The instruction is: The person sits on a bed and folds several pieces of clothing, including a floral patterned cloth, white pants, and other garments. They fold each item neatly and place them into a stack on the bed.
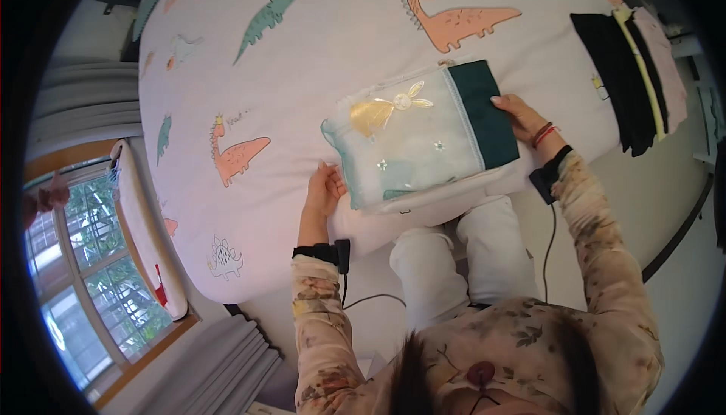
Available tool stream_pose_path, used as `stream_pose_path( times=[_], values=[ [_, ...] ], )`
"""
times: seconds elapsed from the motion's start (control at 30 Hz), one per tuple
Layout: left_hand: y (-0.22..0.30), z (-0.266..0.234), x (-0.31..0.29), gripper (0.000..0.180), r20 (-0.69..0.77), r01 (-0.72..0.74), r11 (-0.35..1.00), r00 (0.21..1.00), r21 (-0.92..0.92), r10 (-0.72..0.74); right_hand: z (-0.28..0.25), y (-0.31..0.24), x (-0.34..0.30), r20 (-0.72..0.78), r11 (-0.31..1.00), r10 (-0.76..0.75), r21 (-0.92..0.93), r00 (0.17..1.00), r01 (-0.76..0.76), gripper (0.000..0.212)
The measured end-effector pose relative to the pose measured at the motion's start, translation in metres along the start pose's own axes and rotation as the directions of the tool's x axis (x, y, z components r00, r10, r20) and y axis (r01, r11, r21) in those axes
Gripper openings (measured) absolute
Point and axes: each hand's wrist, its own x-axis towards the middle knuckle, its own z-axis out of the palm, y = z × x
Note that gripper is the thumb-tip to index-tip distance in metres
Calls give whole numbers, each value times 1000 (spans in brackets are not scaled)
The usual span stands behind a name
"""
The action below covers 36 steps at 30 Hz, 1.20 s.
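Note:
A folded garment [412, 143] lies near the bed's front edge. It has sheer white and mint fabric, a gold rabbit figure, small flower shapes and a dark green band along its right side. My right hand [523, 122] grips the band's right edge, thumb on top and the other fingers mostly hidden beneath. At the opposite side, my left hand [327, 188] has its fingers curled against the garment's mint left edge. How much fabric they pinch is hard to see.
The bed [302, 97] has a pale pink cover printed with dinosaurs. A stack of folded dark, yellow and pink clothes [624, 78] lies at its right edge. A window [106, 264] and grey curtains [94, 105] are on the left. Black cables [550, 252] hang from both wrist straps.

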Motion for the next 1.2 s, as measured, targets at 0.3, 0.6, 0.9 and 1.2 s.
stream_pose_path(
  times=[0.3,0.6,0.9,1.2],
  values=[
    [30,76,16,48,-122,168,985,979,42,-162,-1,-7,7,82,967,106,225,991,-122,41],
    [66,142,-32,47,-147,225,836,974,500,-174,73,-50,-51,-136,943,181,-256,974,-211,51],
    [175,259,-181,47,151,-107,863,988,494,36,198,-152,-256,-147,965,-146,-239,978,108,54],
    [230,315,-154,44,503,-171,770,837,615,-216,295,-113,-342,-496,860,-509,-273,703,430,54]
  ],
)
